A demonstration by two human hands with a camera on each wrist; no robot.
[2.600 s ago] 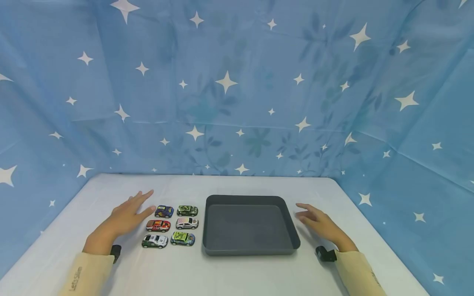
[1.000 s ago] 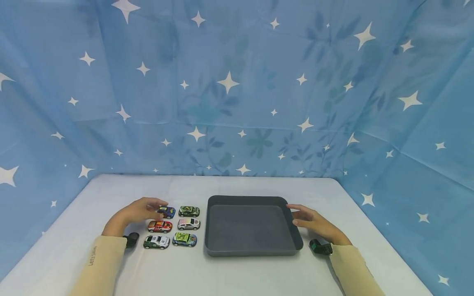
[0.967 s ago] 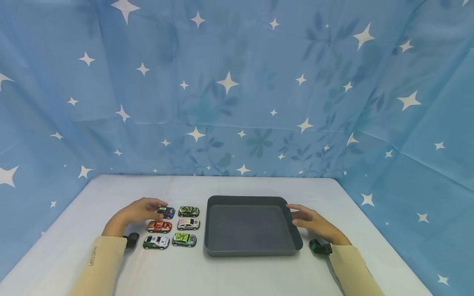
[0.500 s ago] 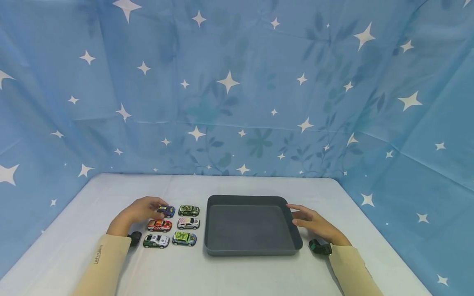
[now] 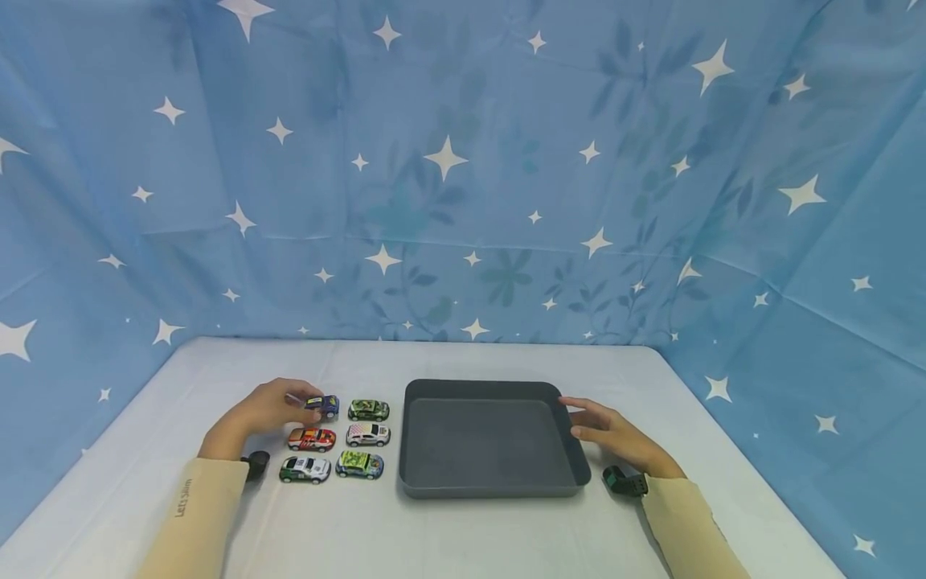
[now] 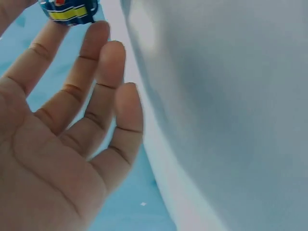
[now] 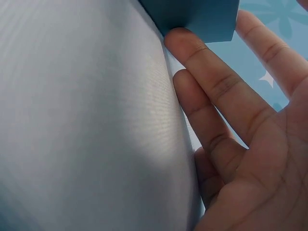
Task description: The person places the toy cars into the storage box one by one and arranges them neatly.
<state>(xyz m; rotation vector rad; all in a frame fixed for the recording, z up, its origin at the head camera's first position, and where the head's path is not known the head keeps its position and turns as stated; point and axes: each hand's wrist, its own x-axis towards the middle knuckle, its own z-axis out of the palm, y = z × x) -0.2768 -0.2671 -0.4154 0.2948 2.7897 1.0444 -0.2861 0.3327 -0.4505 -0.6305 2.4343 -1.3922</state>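
A blue toy car [image 5: 329, 406] with yellow markings is pinched between the thumb and index finger of my left hand [image 5: 266, 407], slightly off the table. In the left wrist view the car [image 6: 70, 12] shows at the top edge, and the other fingers hold nothing. My right hand [image 5: 615, 433] is at the right side of a dark grey tray [image 5: 492, 491]. Its fingers are extended, and in the right wrist view one fingertip touches the tray's wall [image 7: 207, 21].
Close to my left hand lie a red toy car [image 5: 312, 439], a white-and-green one [image 5: 305, 470], a camouflage one [image 5: 368, 410], a white-and-pink one [image 5: 367, 435] and a yellow-green one [image 5: 359, 465]. They stand on a white table [image 5: 463, 539] left of the tray. A blue starry curtain [image 5: 463, 201] hangs behind.
My left hand came down from the far left to the blue car, pinched it and raised it a little. Earlier, my right hand moved left to the tray's side; it has stayed there since.
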